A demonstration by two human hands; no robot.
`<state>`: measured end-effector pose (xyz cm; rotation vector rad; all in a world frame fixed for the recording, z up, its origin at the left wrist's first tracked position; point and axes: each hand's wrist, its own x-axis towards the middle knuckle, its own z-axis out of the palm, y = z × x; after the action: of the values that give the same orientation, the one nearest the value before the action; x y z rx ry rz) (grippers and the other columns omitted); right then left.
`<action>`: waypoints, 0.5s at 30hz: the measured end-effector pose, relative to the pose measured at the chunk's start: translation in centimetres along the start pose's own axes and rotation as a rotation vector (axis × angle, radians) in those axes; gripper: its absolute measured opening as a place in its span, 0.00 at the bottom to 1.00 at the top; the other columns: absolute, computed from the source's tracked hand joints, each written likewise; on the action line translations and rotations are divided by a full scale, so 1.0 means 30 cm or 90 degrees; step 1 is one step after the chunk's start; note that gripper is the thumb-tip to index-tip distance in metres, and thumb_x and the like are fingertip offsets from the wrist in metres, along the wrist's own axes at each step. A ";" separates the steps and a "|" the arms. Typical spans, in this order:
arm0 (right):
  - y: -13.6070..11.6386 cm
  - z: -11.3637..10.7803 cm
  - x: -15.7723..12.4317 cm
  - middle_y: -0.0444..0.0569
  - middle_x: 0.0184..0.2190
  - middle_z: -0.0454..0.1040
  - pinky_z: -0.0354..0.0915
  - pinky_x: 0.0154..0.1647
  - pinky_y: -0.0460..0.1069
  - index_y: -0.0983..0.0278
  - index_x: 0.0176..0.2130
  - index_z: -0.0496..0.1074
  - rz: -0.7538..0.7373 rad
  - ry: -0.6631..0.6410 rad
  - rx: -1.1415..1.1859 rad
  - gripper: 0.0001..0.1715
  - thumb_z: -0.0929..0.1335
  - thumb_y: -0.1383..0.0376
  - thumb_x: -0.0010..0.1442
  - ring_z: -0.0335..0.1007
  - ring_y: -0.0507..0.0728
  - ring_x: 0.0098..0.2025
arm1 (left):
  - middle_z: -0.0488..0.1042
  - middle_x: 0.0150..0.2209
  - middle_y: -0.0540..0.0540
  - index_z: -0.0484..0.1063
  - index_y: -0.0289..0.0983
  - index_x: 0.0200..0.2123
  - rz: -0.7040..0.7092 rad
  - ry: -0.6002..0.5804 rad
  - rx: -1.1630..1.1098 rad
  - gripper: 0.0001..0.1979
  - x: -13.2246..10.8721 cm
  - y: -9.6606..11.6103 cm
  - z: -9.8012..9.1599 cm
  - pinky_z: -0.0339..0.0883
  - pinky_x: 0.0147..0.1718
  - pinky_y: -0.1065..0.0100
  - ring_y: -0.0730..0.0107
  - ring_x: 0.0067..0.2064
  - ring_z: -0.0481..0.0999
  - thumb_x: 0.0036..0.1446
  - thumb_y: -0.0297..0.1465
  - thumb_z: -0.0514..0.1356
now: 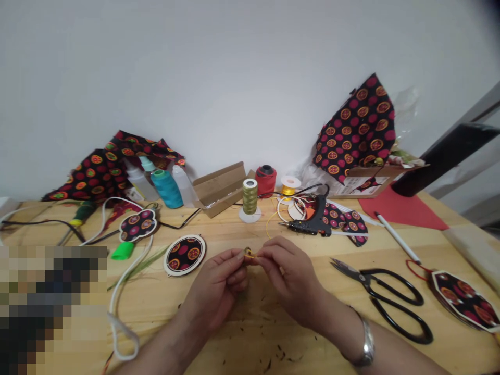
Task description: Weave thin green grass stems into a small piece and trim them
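My left hand (224, 278) pinches a small metallic piece (247, 252) between thumb and fingers; its exact kind is too small to tell. Yellow cord (252, 255) passes at this piece, and the fingertips of my right hand (283, 271) are closed on it. Both hands nearly touch above the middle of the wooden table (250, 333). More of the cord rises behind my right hand toward a spool of yellow cord (289, 188). To the left of my left hand lies a round fabric-covered disc (185, 255) with a pale rim.
Black-handled scissors (385, 291) lie at right, beside an octagonal fabric piece (464, 299) and a white pen (398, 238). Behind the hands are a glue gun (312, 221), a green thread spool (250, 198) and a cardboard box (221, 187). A white cable (117, 291) loops at left.
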<state>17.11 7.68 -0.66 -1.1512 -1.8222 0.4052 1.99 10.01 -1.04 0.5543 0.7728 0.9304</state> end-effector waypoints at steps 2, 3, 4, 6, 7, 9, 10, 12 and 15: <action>0.004 0.000 0.004 0.46 0.28 0.69 0.63 0.32 0.47 0.64 0.30 0.69 0.046 0.018 0.033 0.08 0.63 0.72 0.59 0.66 0.52 0.32 | 0.72 0.24 0.47 0.75 0.28 0.24 0.005 0.003 0.016 0.05 0.000 0.003 0.001 0.46 0.16 0.78 0.87 0.18 0.50 0.47 0.26 0.65; 0.006 0.000 0.006 0.46 0.27 0.69 0.63 0.32 0.46 0.64 0.30 0.69 0.066 0.026 0.043 0.08 0.63 0.72 0.59 0.66 0.52 0.31 | 0.73 0.25 0.45 0.75 0.28 0.24 0.006 0.004 0.023 0.05 -0.001 0.004 0.001 0.47 0.17 0.78 0.87 0.18 0.50 0.47 0.26 0.64; 0.008 0.000 0.008 0.45 0.26 0.70 0.63 0.31 0.46 0.63 0.29 0.69 0.082 0.032 0.049 0.08 0.64 0.72 0.58 0.66 0.52 0.30 | 0.74 0.26 0.44 0.75 0.28 0.24 0.006 0.005 0.028 0.05 -0.001 0.005 0.002 0.47 0.17 0.78 0.87 0.18 0.50 0.47 0.26 0.64; 0.011 0.000 0.011 0.44 0.26 0.70 0.62 0.30 0.46 0.64 0.29 0.69 0.105 0.036 0.057 0.07 0.65 0.72 0.57 0.66 0.51 0.29 | 0.74 0.26 0.44 0.75 0.29 0.24 0.005 0.007 0.032 0.04 -0.002 0.005 0.002 0.47 0.17 0.78 0.86 0.18 0.50 0.47 0.26 0.64; 0.013 0.000 0.012 0.44 0.26 0.70 0.62 0.30 0.45 0.64 0.28 0.70 0.113 0.034 0.061 0.07 0.65 0.72 0.57 0.65 0.51 0.29 | 0.74 0.26 0.44 0.75 0.29 0.24 0.006 0.006 0.034 0.04 -0.001 0.005 0.002 0.47 0.17 0.78 0.86 0.18 0.50 0.47 0.26 0.65; 0.014 0.000 0.013 0.44 0.25 0.70 0.61 0.29 0.45 0.64 0.28 0.70 0.125 0.020 0.067 0.07 0.65 0.73 0.57 0.65 0.51 0.28 | 0.73 0.25 0.44 0.75 0.29 0.24 0.008 0.004 0.038 0.05 0.000 0.005 0.001 0.47 0.17 0.78 0.86 0.18 0.50 0.47 0.26 0.65; 0.014 0.000 0.012 0.43 0.25 0.70 0.61 0.29 0.45 0.64 0.28 0.70 0.130 0.010 0.068 0.08 0.65 0.72 0.57 0.65 0.51 0.28 | 0.73 0.25 0.44 0.75 0.29 0.24 0.009 0.003 0.040 0.05 0.001 0.005 0.001 0.47 0.17 0.78 0.86 0.18 0.50 0.47 0.26 0.65; 0.015 0.000 0.012 0.44 0.25 0.69 0.60 0.29 0.45 0.64 0.27 0.70 0.139 -0.013 0.064 0.09 0.64 0.72 0.58 0.64 0.50 0.28 | 0.74 0.25 0.44 0.75 0.29 0.24 0.008 0.003 0.040 0.05 0.001 0.005 0.001 0.47 0.17 0.78 0.86 0.18 0.51 0.46 0.26 0.65; 0.017 0.001 0.009 0.44 0.25 0.69 0.60 0.30 0.45 0.64 0.28 0.69 0.150 -0.044 0.049 0.09 0.64 0.71 0.59 0.64 0.51 0.29 | 0.73 0.24 0.45 0.75 0.29 0.25 0.002 -0.001 0.034 0.04 -0.001 0.004 0.000 0.47 0.17 0.78 0.86 0.18 0.50 0.46 0.26 0.65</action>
<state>17.32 8.18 -0.86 -1.3163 -1.7189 0.6538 1.92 10.04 -0.94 0.6035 0.7974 0.9137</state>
